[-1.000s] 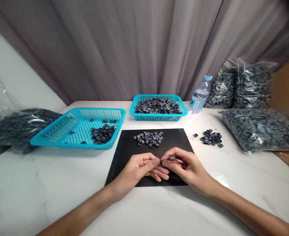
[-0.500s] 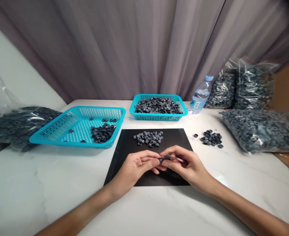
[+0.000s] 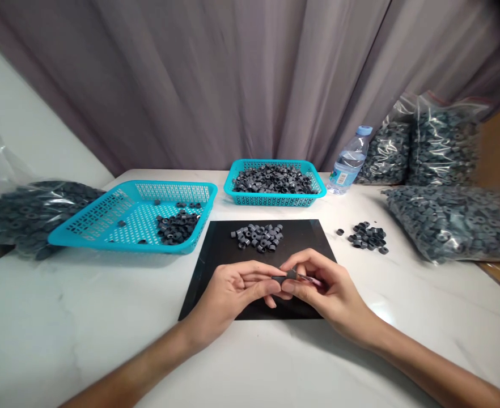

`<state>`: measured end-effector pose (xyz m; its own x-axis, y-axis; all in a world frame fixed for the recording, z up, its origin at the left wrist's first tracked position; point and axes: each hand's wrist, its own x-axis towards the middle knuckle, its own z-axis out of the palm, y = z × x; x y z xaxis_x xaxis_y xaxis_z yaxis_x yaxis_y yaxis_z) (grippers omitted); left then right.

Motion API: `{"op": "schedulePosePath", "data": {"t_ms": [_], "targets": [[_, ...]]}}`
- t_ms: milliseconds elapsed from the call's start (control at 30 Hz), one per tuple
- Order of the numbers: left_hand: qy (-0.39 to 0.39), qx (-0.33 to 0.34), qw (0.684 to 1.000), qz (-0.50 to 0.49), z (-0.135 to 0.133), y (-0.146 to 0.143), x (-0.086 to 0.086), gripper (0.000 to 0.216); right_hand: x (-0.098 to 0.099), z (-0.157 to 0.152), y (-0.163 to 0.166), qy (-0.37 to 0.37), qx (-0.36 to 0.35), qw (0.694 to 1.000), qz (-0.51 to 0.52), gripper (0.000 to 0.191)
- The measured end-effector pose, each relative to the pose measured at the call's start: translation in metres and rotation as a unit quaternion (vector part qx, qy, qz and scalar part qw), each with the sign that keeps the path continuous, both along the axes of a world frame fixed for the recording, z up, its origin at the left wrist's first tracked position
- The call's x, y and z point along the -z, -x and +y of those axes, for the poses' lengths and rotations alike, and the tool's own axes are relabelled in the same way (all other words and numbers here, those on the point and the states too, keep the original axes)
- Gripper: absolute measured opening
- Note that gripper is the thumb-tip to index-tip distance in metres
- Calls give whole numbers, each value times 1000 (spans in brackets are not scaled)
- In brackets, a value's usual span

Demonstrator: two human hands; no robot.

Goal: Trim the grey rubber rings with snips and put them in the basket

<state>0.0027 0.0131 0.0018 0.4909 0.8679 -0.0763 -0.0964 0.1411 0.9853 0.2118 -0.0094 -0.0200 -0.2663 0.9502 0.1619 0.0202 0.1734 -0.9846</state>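
Soft, even light, glare on tabletop (image 3: 380, 311) and plastic bags (image 3: 458, 224), stretched, blurry edges, dark upper-right corner

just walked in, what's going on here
A person's left hand and right hand pinch a small dark grey part above a black mat. The right hand also holds a thin pinkish item, partly hidden. A heap of grey pieces lies on the mat, with more in the left blue basket and the far blue basket.

Makeshift work corner, I'd judge; grey curtain (image 3: 216, 85), top of frame; marbled table (image 3: 233, 368), bottom; loose grey parts (image 3: 258, 238) on black mat (image 3: 305, 235), centre; filled bags (image 3: 458, 224), both edges.
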Motion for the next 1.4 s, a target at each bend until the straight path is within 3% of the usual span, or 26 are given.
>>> {"op": "schedulePosePath", "data": {"t_ms": [333,900,1067,1133,1400], "targets": [[16,11,1000,-20,-2,-4,-9,14,-2,0,4,30,7,998,60,27],[10,14,1000,-18,-7,-3,-12,12,3,2,1,61,-14,995,73,39],[5,-2,1000,-24,-7,-4,-11,13,-2,2,-9,-14,0,999,-40,52],[4,-21,999,-24,-7,-4,-12,13,-6,3,-13,-74,3,993,-94,48],[-11,-53,998,-13,-4,-2,-14,12,-11,9,-20,-324,43,923,-203,26]]}}
